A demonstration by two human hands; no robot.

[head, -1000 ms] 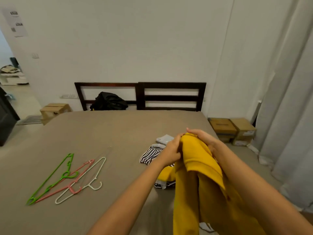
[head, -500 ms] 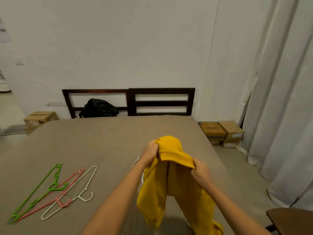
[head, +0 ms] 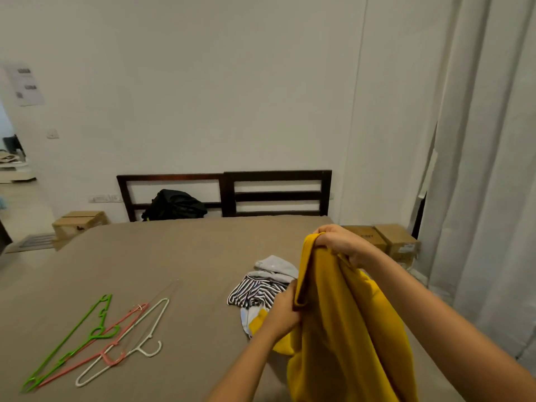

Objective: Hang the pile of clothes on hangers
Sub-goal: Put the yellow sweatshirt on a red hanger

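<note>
Nothing is reading clearly — the paper sheet (head: 26,86) on the wall and the cardboard boxes' (head: 397,242) labels are showing only blurred print.

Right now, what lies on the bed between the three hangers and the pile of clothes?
Nothing: the head view shows only bare brown sheet between the hangers and the pile of clothes.

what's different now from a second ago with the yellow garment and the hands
The right hand has lifted the yellow garment by its top edge; the left hand has slid down to grip lower. Both still hold it. The three hangers and remaining clothes lie unmoved.
</note>
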